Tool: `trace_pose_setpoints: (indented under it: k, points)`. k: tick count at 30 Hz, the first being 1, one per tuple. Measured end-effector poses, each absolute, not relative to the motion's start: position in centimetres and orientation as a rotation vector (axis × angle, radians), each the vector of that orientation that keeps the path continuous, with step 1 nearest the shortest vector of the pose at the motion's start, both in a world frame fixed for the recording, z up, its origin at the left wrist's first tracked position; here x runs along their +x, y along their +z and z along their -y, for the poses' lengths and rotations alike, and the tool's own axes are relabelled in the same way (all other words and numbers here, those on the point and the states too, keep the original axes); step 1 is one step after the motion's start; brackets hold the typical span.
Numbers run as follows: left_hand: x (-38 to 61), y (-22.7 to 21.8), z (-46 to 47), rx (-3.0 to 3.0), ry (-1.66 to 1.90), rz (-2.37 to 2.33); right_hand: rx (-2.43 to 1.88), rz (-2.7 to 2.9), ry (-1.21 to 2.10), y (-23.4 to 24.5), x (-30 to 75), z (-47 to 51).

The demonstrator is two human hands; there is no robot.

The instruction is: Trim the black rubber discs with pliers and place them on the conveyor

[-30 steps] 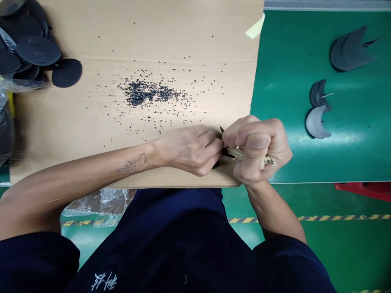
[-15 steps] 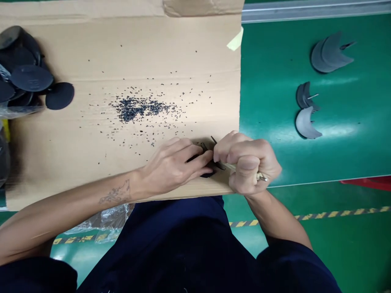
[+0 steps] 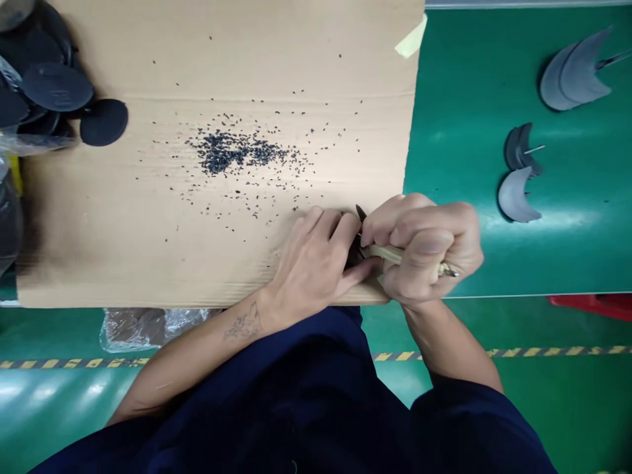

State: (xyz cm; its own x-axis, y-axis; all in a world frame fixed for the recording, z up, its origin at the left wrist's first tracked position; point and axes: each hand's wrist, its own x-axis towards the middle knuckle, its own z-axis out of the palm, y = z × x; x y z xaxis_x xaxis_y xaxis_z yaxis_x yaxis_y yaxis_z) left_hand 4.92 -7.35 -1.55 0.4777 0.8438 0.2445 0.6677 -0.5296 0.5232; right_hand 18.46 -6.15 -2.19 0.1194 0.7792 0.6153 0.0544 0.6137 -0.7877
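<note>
We take the cardboard sheet as the reference; it lies on the green table. At the sheet's near right corner, we hold a dark part with the left hand, fingers and thumb bent narrowly about it; the part is mostly hidden. Beside it, at the sheet's right edge, we grip a pale-handled tool in the closed right hand, the tool's end meeting the part. Small black pieces lie scattered over the sheet's middle. Black discs are heaped at the sheet's left end. To the sheet's right, we find curved grey parts on the table.
</note>
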Motion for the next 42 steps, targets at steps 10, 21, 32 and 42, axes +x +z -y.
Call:
trace_pose_setpoints:
  k: [10,21,32,42]
  points:
    - [3.3,-1.4,7.9,2.208,0.718,-1.143,-0.740,1.404,0.588,-2.5,18.1,5.9]
    - [2.6,-0.8,7.0,1.815,0.693,-1.080,-0.786,1.429,0.601,-1.8,18.3,5.9]
    - [2.9,-1.4,8.2,2.068,0.782,-1.061,-0.781,1.364,0.631,-1.7,18.5,5.6]
    - [1.4,1.1,6.0,2.567,0.388,-0.905,-0.785,1.340,0.645,-1.8,18.3,5.9]
